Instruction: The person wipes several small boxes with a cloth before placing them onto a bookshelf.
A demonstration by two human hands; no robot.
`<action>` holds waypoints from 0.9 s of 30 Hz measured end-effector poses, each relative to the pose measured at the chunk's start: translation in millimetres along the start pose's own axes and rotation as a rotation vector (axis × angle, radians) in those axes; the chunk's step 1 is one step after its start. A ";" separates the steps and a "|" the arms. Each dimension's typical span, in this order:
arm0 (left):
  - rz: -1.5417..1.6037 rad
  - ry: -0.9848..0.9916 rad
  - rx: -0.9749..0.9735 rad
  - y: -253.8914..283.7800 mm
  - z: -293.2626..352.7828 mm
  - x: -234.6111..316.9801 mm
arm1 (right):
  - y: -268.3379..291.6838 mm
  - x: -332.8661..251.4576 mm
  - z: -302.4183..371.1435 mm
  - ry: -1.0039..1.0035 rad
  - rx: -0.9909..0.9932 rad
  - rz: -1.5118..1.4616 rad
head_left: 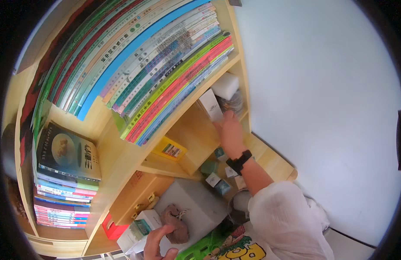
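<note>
My right hand [231, 132], with a black watch [238, 162] on its wrist, reaches into a shelf compartment. Its thumb and fingers close around the near end of a narrow white box [210, 105]. Against its fingertips lies a clear plastic bag [232, 104], whose contents I cannot make out, with a white block [226, 86] above it. Low in the view, my left hand [156, 244] is open, thumb and forefinger apart in a curve. Just beyond it sits a brown drawstring pouch [175, 225] on a grey box [189, 201].
Rows of books [166, 69] fill the upper shelf; a book stack [64, 203] stands at left. A yellow box [169, 148] is in the middle compartment. Below my right forearm are small packets [218, 184] and a round container [240, 203]. A white wall [322, 86] borders the shelf's right side.
</note>
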State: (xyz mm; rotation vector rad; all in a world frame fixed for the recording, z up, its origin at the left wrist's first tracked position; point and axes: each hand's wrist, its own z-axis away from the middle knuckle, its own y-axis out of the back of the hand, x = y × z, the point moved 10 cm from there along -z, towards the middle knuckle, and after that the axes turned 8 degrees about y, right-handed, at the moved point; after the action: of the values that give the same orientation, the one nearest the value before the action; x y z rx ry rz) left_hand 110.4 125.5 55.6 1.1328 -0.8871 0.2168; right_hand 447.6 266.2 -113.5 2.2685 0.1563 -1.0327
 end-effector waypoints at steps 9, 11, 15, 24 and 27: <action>0.074 0.023 0.008 2.4 2.5 -4.1 | -39.9 0.0 -33.6 0.014 -0.226 0.192; 0.077 0.049 0.014 3.4 5.9 -9.9 | -54.1 -3.5 -34.6 0.013 -0.243 0.183; 0.113 0.039 0.031 3.8 10.7 -16.6 | -65.9 5.9 -38.0 0.023 -0.272 0.202; 0.194 0.237 0.227 42.4 51.2 -52.1 | 29.6 -25.8 -7.5 0.080 -0.629 -0.272; 0.233 0.205 0.360 46.9 49.7 -54.5 | 69.1 34.2 40.3 0.057 -0.666 -0.200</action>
State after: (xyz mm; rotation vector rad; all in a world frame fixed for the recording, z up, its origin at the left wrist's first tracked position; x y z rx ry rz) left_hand 23.2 118.8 56.3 1.3093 -0.8147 0.6947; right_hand 469.5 182.6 -123.3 1.6925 0.6594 -0.8471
